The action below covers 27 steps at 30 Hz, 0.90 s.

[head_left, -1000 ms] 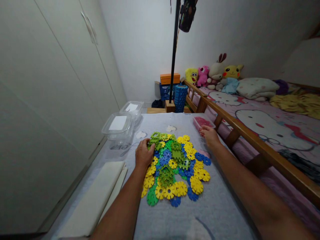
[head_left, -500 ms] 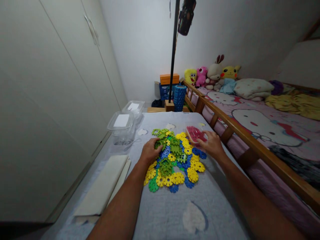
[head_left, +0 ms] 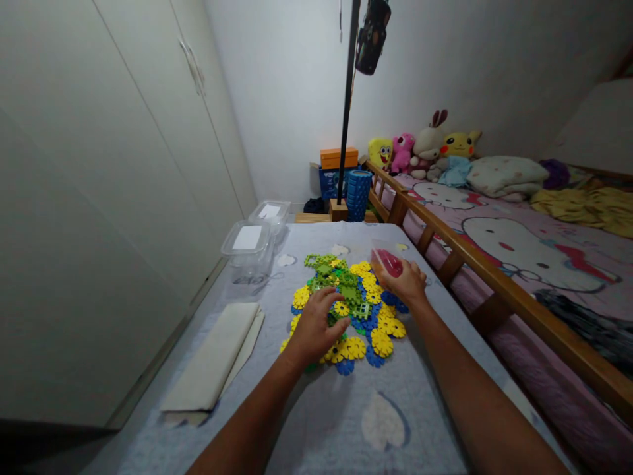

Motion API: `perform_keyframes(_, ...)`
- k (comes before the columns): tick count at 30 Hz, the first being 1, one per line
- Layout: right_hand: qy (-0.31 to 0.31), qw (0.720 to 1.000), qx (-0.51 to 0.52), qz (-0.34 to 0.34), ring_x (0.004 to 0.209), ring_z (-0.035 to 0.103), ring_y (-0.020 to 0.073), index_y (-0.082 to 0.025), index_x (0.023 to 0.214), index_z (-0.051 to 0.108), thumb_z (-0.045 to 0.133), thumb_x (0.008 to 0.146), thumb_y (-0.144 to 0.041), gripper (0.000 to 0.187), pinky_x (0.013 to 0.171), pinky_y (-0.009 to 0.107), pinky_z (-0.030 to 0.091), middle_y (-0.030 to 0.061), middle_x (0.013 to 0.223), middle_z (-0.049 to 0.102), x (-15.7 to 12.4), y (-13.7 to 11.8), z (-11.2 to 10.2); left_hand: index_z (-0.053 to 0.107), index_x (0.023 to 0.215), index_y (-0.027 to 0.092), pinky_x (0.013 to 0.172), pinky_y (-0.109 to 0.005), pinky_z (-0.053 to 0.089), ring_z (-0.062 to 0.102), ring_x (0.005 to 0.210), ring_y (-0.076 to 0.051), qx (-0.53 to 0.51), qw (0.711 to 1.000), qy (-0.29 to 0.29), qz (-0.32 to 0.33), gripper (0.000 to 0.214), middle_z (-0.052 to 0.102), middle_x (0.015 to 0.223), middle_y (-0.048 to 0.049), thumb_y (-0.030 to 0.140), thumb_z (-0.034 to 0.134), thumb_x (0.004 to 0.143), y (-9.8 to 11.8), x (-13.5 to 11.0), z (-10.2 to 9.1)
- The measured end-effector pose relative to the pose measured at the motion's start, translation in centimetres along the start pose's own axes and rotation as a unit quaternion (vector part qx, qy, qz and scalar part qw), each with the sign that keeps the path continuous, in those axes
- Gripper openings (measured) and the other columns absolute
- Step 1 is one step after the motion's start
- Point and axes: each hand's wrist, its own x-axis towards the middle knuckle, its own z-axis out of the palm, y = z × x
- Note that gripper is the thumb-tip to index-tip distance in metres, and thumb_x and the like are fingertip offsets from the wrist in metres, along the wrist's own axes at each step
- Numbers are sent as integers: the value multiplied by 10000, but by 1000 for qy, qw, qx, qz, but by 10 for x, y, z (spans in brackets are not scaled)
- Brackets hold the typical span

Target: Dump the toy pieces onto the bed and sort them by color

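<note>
A pile of flat plastic building pieces lies on the cloth: yellow notched discs (head_left: 382,343), blue notched discs (head_left: 374,357) and green square lattice pieces (head_left: 349,294). Over the near left part of this pile hovers my left hand (head_left: 316,328), thumb and fingers apart, holding nothing that I can see. My right hand (head_left: 408,282) grips the near right side of a clear plastic box (head_left: 378,247) at the pile's far right edge. Inside the box are red-pink pieces (head_left: 390,262). It looks tilted; the hand hides its near side.
Two lidded clear containers (head_left: 246,245) with white paper on their lids stand at the far left. Closer on the left lies a folded cream sheet (head_left: 212,366). A wooden bed rail (head_left: 445,249) runs along the right side; a black pole (head_left: 346,119) rises beyond the table.
My left hand has moved from the pile's upper left toward me and right, its fingers spreading. My right hand has taken a fuller grip on the box, which is now tilted.
</note>
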Motion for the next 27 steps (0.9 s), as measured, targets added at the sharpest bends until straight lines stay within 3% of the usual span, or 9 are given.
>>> perform_keyframes(3,-3,998,63,-26,1204,557,368,-204,1282,631,654,715,-497,639,1059,529,405,147,1252,618,-8,-2,-8,678,1166,230,1170,-500,380,529,1336,-295,-111,993,-4,-37,374,598,1384,-122,355,714,815,3,-6,7)
perform_keyframes(5,-1,992,114,-59,1211,562,357,-214,1253,639,660,695,-494,626,1075,526,403,127,1251,632,-19,-6,-13,665,1184,231,1154,-491,396,539,1325,-294,-208,974,-6,-88,422,607,1367,-120,384,743,798,3,-6,12)
perform_keyframes(10,-52,948,285,-134,1220,566,342,-255,1268,637,701,695,-540,644,1075,526,421,99,1328,619,-57,-30,-19,604,1224,220,1163,-461,384,536,1345,-298,-468,858,38,-206,613,615,1362,-140,412,860,701,2,0,22)
perform_keyframes(13,-129,904,389,-124,1219,583,329,-260,1305,615,736,706,-526,666,1046,490,459,87,1337,630,-82,-45,-16,562,1246,215,1163,-448,388,599,1273,-271,-574,787,68,-214,667,655,1303,-123,406,876,690,5,2,21)
perform_keyframes(16,-203,854,469,-96,1186,617,317,-257,1332,589,739,733,-519,670,1002,466,500,74,1333,645,-101,-57,-9,527,1264,198,1126,-452,437,665,1163,-256,-622,752,73,-204,683,689,1248,-108,404,864,707,8,2,17)
perform_keyframes(19,-231,831,499,-87,1163,635,315,-261,1319,595,737,746,-526,647,989,468,514,66,1315,659,-111,-61,-2,501,1257,198,1087,-451,477,672,1150,-256,-602,767,103,-197,671,691,1231,-105,421,845,726,6,2,14)
perform_keyframes(24,-155,880,433,-122,1311,537,342,-267,1259,643,724,755,-545,582,1132,538,387,81,1360,631,-111,-59,7,408,1318,233,1044,-418,505,620,1219,-241,-443,836,228,-228,737,581,1336,-130,383,829,732,-2,2,9)
perform_keyframes(27,-122,900,394,-141,1339,508,343,-270,1239,657,695,773,-562,551,1162,555,343,88,1353,626,-111,-58,13,393,1331,241,1027,-417,514,598,1245,-247,-398,862,225,-221,724,537,1379,-142,376,803,750,-1,1,9)
